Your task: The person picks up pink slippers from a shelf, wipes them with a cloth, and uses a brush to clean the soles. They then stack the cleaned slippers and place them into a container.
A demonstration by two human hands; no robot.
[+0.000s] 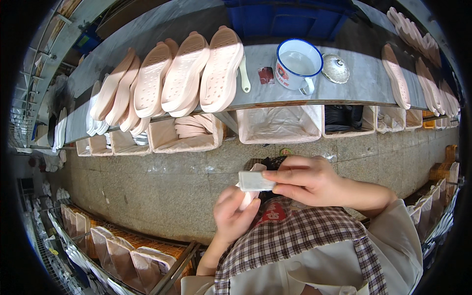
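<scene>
In front of my checked apron, my left hand (230,212) is closed around a pale pink shoe sole (250,199), seen nearly end-on and partly covered. My right hand (312,182) pinches a small whitish rectangular block (251,181) between thumb and fingers. The block lies across the sole, overlapping it; whether the two touch cannot be made out. Both hands are held above the floor, short of the grey bench (196,110).
Pale pink soles (221,69) stand in a leaning row on the bench, beside a pale green-handled tool (243,76), an enamel mug (297,64) and its lid (336,68). Lined bins (280,140) sit below the bench edge. Behind me at left are more lined baskets (152,250).
</scene>
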